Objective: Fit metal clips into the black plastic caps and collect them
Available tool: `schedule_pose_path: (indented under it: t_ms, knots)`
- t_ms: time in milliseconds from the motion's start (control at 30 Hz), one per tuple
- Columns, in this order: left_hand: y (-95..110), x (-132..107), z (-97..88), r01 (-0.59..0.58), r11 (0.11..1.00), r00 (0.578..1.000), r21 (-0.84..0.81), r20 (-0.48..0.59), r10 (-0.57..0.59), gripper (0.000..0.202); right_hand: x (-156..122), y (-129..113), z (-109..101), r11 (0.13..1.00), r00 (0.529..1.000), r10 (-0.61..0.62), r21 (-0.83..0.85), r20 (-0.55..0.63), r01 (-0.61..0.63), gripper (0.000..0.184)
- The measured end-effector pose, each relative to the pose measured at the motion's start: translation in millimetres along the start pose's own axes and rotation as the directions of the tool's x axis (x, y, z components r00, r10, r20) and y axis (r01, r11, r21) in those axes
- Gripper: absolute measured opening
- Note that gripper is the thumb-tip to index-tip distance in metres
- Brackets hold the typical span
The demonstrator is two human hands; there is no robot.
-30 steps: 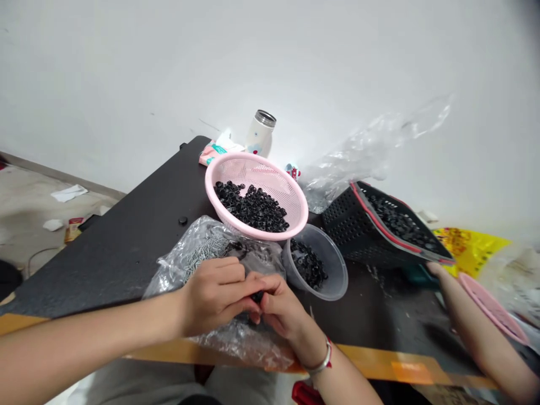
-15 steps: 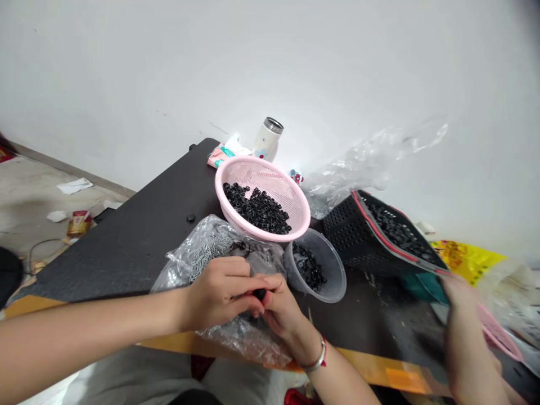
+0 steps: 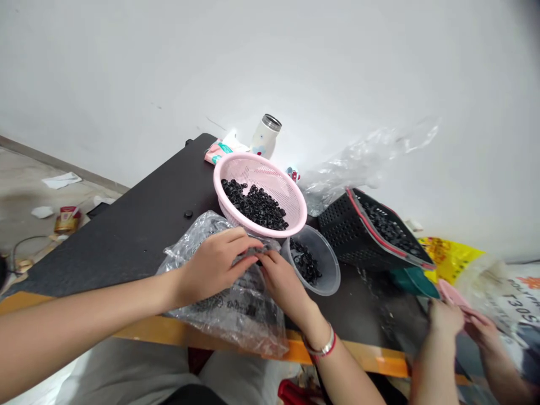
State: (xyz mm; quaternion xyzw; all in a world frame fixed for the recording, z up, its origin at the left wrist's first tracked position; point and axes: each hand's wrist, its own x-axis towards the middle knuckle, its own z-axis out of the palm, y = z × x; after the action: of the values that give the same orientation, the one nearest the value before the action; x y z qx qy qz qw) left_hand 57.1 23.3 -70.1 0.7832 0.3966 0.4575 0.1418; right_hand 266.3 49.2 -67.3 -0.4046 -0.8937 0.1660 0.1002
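My left hand [image 3: 217, 261] reaches over a clear plastic bag [image 3: 253, 323], its thumb and fingers closed together at the tips. Right beside it, my right hand [image 3: 282, 281], with a bracelet on the wrist, pinches at the same spot. A small dark bit shows at the right fingertips; what the left fingertips hold is hidden. Beyond the hands stands a pink mesh basket [image 3: 218, 183] holding many small black plastic parts [image 3: 264, 207]. A clear round tub [image 3: 333, 275] with more black parts [image 3: 306, 263] is just right of my right hand.
A black perforated basket [image 3: 337, 233] full of black parts leans at the right. A co-worker's hands [image 3: 447, 320] are near a pink rim [image 3: 451, 292] and a green container [image 3: 415, 283]. A flask [image 3: 265, 138] and tissue pack [image 3: 217, 151] stand behind. One loose black piece [image 3: 188, 214] lies left.
Both my hands have moved up and away from me, toward the pink basket. The black part seen between them is now mostly hidden. The co-worker's hand has left the black basket's rim.
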Motion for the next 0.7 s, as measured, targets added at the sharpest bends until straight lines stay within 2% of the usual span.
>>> schedule_pose_path:
  t_ms: [33, 100, 133, 200, 300, 367, 433, 533, 633, 700]
  knots:
    - [-2, 0, 1.8, 0.007, 0.998, 0.996, 0.056, 0.094, -0.012, 0.017, 2, 2, 4, 0.991, 1.0, 0.011, -0.135, 0.023, -0.008, 0.032]
    - [-7, -3, 7.1, -0.033, 0.983, 0.956, 0.18, 0.293, -0.021, 0.012, 4, 5, 12, 0.957, 0.998, 0.045, -0.288, 0.049, -0.029, 0.034]
    - [-8, -6, 10.1, -0.07, 0.97, 0.927, 0.231, 0.373, -0.022, 0.01, 4, 6, 16, 0.948, 0.997, 0.056, -0.317, 0.047, -0.038, 0.035]
    - [-10, -11, 15.4, -0.133, 0.946, 0.884, 0.295, 0.467, -0.021, 0.017, 0, 6, 20, 0.942, 0.997, 0.071, -0.331, 0.023, -0.06, 0.043]
    - [-10, -16, 18.8, -0.172, 0.925, 0.863, 0.338, 0.504, -0.024, 0.027, -12, 2, 17, 0.934, 0.998, 0.046, -0.354, -0.04, -0.057, 0.053]
    - [-9, -17, 18.0, -0.173, 0.92, 0.857, 0.35, 0.515, -0.035, 0.029, -23, -2, 13, 0.939, 0.999, 0.016, -0.343, -0.052, -0.033, 0.046]
    - [-7, -16, 16.4, -0.166, 0.921, 0.847, 0.353, 0.53, -0.05, 0.027, -34, -6, 9, 0.949, 1.0, 0.017, -0.315, 0.015, -0.012, 0.035]
    - [-5, -14, 15.0, -0.157, 0.922, 0.835, 0.353, 0.545, -0.067, 0.024, -48, -9, 5, 0.946, 0.986, 0.087, -0.321, 0.139, -0.038, 0.037]
    - [-6, -15, 15.7, -0.153, 0.922, 0.835, 0.356, 0.546, -0.072, 0.023, -61, -11, -3, 0.952, 0.977, 0.11, -0.302, 0.182, -0.051, 0.045]
    - [-7, -15, 16.5, -0.153, 0.922, 0.837, 0.355, 0.542, -0.07, 0.025, -68, -14, -16, 0.982, 0.983, 0.067, -0.187, 0.173, -0.034, 0.039]
